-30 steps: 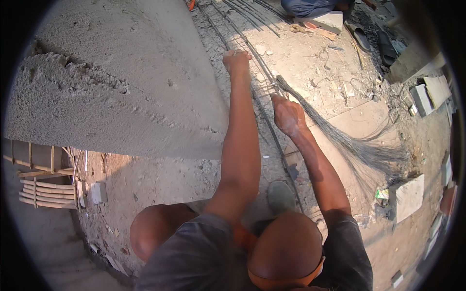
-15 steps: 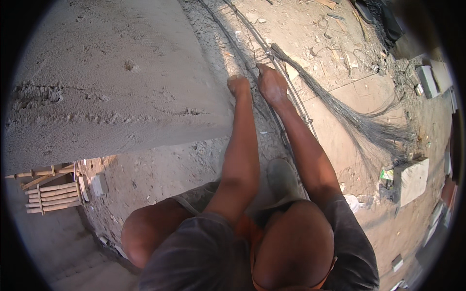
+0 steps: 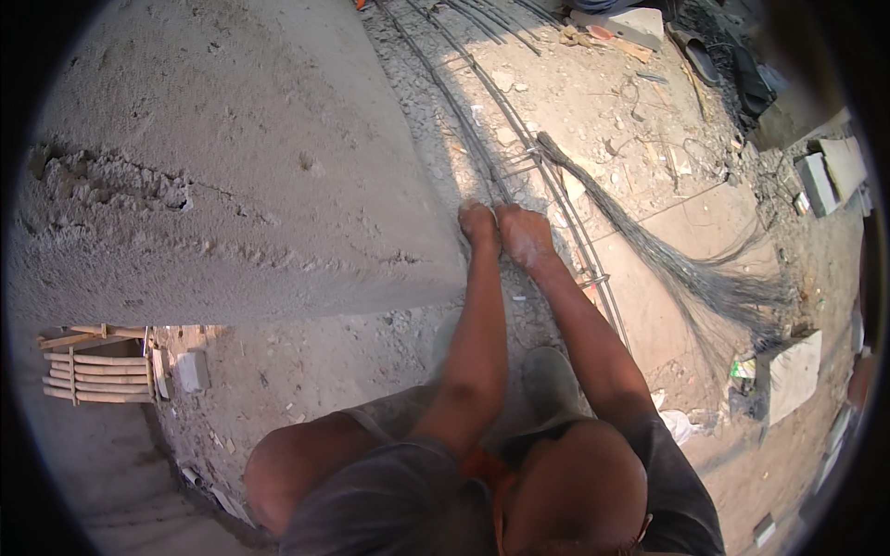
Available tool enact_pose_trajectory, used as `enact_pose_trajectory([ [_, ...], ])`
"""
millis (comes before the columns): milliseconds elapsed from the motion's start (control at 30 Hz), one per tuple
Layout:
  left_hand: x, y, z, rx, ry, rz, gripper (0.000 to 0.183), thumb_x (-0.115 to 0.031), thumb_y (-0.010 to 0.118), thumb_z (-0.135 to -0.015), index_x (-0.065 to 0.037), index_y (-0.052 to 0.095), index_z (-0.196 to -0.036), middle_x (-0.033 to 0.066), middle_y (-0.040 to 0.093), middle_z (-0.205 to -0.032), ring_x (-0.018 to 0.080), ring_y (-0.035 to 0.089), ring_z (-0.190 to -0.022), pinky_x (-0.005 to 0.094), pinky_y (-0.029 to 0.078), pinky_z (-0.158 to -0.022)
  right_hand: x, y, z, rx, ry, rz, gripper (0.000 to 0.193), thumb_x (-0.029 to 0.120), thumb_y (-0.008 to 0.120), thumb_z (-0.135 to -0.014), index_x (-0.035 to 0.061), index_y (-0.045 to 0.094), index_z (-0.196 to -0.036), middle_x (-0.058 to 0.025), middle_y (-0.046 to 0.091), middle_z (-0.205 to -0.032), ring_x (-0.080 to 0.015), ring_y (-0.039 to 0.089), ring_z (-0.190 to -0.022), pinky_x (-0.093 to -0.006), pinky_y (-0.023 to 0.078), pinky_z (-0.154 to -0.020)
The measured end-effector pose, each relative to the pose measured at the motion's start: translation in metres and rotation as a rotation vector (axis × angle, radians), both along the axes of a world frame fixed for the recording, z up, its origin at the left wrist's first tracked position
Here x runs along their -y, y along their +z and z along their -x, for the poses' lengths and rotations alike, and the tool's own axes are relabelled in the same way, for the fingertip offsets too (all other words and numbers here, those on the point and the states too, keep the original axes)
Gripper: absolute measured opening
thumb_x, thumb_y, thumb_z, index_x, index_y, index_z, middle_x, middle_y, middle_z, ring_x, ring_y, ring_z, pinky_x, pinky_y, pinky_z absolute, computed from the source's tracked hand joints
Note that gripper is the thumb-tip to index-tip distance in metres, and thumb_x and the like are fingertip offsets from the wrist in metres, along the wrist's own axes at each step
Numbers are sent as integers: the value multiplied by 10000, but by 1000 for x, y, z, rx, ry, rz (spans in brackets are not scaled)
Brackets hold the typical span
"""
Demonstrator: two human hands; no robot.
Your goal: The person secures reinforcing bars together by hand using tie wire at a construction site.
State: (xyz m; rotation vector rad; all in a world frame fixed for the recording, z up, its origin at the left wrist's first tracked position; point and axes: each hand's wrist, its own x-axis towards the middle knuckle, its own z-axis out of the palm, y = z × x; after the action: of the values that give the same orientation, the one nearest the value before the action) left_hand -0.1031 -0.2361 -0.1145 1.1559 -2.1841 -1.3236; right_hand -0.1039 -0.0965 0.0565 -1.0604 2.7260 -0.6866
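Two closed hands meet side by side low over a long rebar frame [image 3: 456,104] that lies on the ground along a grey concrete block. My left hand [image 3: 478,224] is a fist at the frame's left bars, close to the block's edge; its grip is hidden. Against it, my right hand [image 3: 527,237] is closed over the same bars, its fingertips out of sight. Thin cross ties [image 3: 517,165] join the left bars to the right pair of bars [image 3: 582,243]. To the right of the frame, a bundle of thin tie wire [image 3: 640,232] fans out toward me.
The rough concrete block [image 3: 250,176] fills the left side. A boot [image 3: 553,378] stands below my hands. At the right are a pale block [image 3: 790,375] and other blocks [image 3: 816,183]. Loose bars [image 3: 482,20] lie at the far end, and a bamboo rack [image 3: 100,375] stands lower left.
My right hand has moved left and a little nearer, up against my left hand. The whole view has shifted, bringing more of the far ground and its loose bars into sight.
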Motion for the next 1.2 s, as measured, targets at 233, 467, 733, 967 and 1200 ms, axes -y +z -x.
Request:
enact_pose_trajectory([
  [233,-8,45,6,-2,353,-420,687,-539,375,-961,91,652,-954,194,679,-973,259,646,-859,369,498,-815,-8,-2,-34,5,-74,-91,141,84,510,-836,-26,556,-913,-225,652,-887,-355,677,-789,-411,553,-680],
  [467,-25,86,17,157,44,-73,678,-533,464,-912,117,651,-969,221,677,-1012,324,638,-950,388,485,-857,-13,-17,-31,35,-65,-45,126,87,532,-828,-20,579,-877,-206,657,-883,-317,680,-796,-400,553,-671],
  [733,-4,79,-13,169,77,-9,591,-302,684,-812,155,523,-1150,297,603,-1109,371,613,-1001,391,501,-849,-12,-20,-58,121,7,-30,162,136,605,-790,8,670,-864,-175,649,-955,-309,611,-967,-413,532,-739],
  [967,-52,128,8,-137,340,-117,472,-206,569,-886,76,438,-1240,235,598,-1018,318,585,-999,429,489,-812,-157,30,-13,225,-468,185,189,146,550,-800,-4,647,-863,-250,645,-798,-405,647,-785,-460,517,-729],
  [1200,-131,183,38,-513,-139,-512,395,-35,520,-924,72,393,-1281,141,577,-1030,160,603,-835,252,462,-594,-274,-14,7,127,-798,-47,239,190,593,-823,52,664,-1006,-223,640,-956,-378,624,-927,-453,505,-805],
])
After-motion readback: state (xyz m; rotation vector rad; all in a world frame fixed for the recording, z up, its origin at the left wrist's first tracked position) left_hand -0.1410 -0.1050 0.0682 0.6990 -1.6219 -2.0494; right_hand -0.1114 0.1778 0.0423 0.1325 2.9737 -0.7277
